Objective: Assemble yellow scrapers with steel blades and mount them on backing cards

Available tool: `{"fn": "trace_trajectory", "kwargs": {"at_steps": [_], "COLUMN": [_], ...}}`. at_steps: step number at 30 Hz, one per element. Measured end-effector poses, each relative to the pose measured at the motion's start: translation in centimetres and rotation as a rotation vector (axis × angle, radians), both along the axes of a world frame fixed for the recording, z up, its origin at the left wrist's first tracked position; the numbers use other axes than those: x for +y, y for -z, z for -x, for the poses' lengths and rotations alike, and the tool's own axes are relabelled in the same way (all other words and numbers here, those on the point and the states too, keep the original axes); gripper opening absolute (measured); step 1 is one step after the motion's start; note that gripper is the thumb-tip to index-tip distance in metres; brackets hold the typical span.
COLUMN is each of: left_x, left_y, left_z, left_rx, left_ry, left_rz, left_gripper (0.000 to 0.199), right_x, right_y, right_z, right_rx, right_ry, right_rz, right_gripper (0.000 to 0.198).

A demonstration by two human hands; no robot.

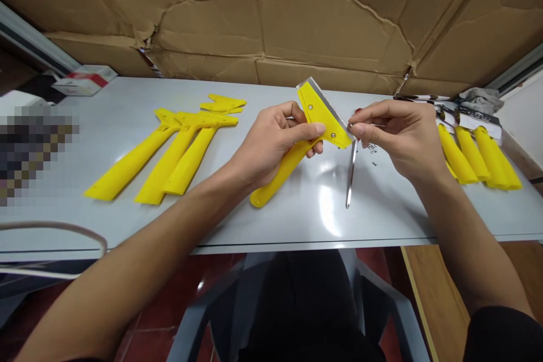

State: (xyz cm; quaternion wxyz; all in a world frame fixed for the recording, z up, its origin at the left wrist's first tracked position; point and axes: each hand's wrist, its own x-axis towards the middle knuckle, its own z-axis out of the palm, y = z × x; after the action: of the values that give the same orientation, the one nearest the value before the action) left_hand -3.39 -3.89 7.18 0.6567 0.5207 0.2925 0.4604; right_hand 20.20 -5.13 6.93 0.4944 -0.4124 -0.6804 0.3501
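Note:
My left hand (282,136) is closed round the neck of a yellow scraper (324,119), thumb on its face. A metal blade (320,96) runs along the scraper's upper right edge, and two metal fasteners show in the head. At the head's lower right corner, my right hand (394,133) pinches a small metal piece (349,125) between thumb and fingertips; its exact kind is too small to tell. Just below those fingers a screwdriver shaft (350,178) points toward me, its red handle mostly hidden by the hand. Several small screws (373,148) lie on the table beside it.
Several yellow scraper handles (131,161) lie on the left of the white table (271,232), with loose yellow head plates (223,103) behind. More yellow handles (460,153) lie at right near a grey cloth (481,100). Cardboard (271,22) stands along the back; a small box (87,79) sits back left.

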Motion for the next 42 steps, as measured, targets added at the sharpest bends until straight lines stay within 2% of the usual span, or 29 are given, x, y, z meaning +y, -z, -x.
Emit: {"fn": "trace_trajectory", "kwargs": {"at_steps": [4, 9, 14, 21, 24, 29, 37, 42], "left_x": [-0.2, -0.1, 0.2, -0.4, -0.5, -0.4, -0.4, -0.4], "left_y": [0.1, 0.4, 0.6, 0.0, -0.2, -0.1, 0.1, 0.1], "left_z": [0.0, -0.1, 0.1, 0.2, 0.2, 0.1, 0.2, 0.1], "left_rx": [0.010, 0.033, 0.052, 0.146, 0.182, 0.193, 0.187, 0.197], "left_ry": [0.016, 0.038, 0.009, -0.056, -0.069, -0.078, -0.108, -0.110], "left_rz": [-0.011, 0.030, 0.002, -0.160, -0.189, -0.215, -0.263, -0.271], "left_gripper": [0.044, 0.045, 0.047, 0.047, 0.047, 0.048, 0.051, 0.052], "right_x": [-0.4, -0.8, -1.1, -1.0, -1.0, -1.2, -1.6, -1.8], "right_y": [0.3, 0.4, 0.5, 1.4, 1.7, 1.5, 1.0, 1.2], "right_z": [1.1, 2.0, 2.3, 2.6, 2.8, 3.1, 3.3, 3.4], "right_rx": [-0.014, -0.176, -0.181, 0.056, 0.084, 0.061, 0.081, 0.055], "right_ry": [0.009, 0.039, 0.057, -0.022, -0.022, 0.017, 0.038, 0.109], "right_rz": [-0.138, -0.261, -0.134, 0.100, 0.089, 0.044, 0.047, 0.043], "right_gripper": [0.031, 0.018, 0.021, 0.045, 0.052, 0.053, 0.038, 0.039]}}
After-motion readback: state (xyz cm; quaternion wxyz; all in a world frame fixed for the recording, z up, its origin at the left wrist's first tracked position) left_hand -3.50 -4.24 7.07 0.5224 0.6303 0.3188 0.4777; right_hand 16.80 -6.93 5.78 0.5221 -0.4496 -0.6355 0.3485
